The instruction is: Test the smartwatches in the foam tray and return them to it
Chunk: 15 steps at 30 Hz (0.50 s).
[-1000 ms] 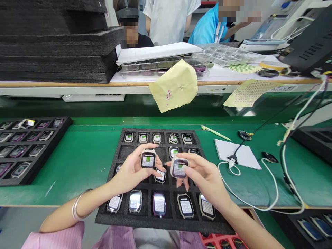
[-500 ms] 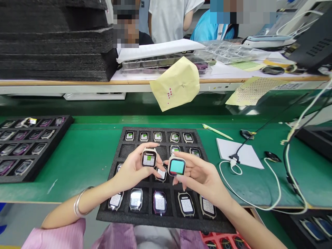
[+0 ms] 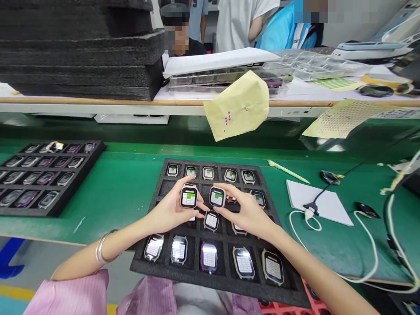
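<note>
My left hand [image 3: 173, 204] is closed on a smartwatch case [image 3: 188, 196] whose lit screen shows a white and green pattern. Beside it, my right hand [image 3: 244, 210] pinches a second smartwatch case [image 3: 217, 197], also lit with white and green. Both are held above a black foam tray [image 3: 164, 280]. In the tray's compartments lie several strapless smartwatch cases, most with lit screens, among them a purple one [image 3: 209, 257] in the front row. My hands and forearms hide part of the middle rows.
Another foam tray [image 3: 49, 212] of watch cases lies at left. To the right are a green pen [image 3: 288, 171], a white pad [image 3: 328, 205] and a white cable [image 3: 376, 249]. Stacked black foam [image 3: 82, 70] stands on the shelf; people are behind it. A red tray [image 3: 282, 308] sits below.
The right watch's screen has gone from turquoise and red to white and green. My right hand has raised that watch slightly. The whole view has shifted, moving most things rightward.
</note>
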### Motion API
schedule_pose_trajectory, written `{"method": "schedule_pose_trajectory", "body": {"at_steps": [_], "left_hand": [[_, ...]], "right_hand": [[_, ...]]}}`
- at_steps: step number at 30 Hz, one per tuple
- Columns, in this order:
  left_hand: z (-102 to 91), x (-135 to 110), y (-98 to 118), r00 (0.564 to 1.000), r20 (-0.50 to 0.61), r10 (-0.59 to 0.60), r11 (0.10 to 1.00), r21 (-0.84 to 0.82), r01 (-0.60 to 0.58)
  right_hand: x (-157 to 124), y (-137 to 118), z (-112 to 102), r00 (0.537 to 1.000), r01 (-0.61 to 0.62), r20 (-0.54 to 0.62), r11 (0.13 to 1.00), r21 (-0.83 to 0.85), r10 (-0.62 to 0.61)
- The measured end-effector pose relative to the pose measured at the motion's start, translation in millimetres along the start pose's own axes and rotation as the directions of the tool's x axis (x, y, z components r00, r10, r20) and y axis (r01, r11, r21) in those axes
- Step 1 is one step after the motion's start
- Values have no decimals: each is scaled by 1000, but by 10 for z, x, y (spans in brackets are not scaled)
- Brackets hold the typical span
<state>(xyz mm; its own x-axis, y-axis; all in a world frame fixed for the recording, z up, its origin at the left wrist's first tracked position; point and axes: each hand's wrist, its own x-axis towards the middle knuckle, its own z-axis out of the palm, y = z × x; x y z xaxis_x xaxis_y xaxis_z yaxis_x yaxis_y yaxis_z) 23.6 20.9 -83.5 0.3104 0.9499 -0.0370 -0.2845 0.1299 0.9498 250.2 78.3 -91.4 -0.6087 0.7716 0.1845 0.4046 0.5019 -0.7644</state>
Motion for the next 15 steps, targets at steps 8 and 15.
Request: {"method": "schedule_pose_trajectory", "body": {"at_steps": [8,15], "left_hand": [[-633,160,-90,971,-61,232,487,871,-62],[-1021,193,-128,984,75,159,184,978,-104]], "right_hand": [[221,171,72,970,243,147,798,-551,-194],[-697,-292,211,825,484,490,799,-355,-282]]}}
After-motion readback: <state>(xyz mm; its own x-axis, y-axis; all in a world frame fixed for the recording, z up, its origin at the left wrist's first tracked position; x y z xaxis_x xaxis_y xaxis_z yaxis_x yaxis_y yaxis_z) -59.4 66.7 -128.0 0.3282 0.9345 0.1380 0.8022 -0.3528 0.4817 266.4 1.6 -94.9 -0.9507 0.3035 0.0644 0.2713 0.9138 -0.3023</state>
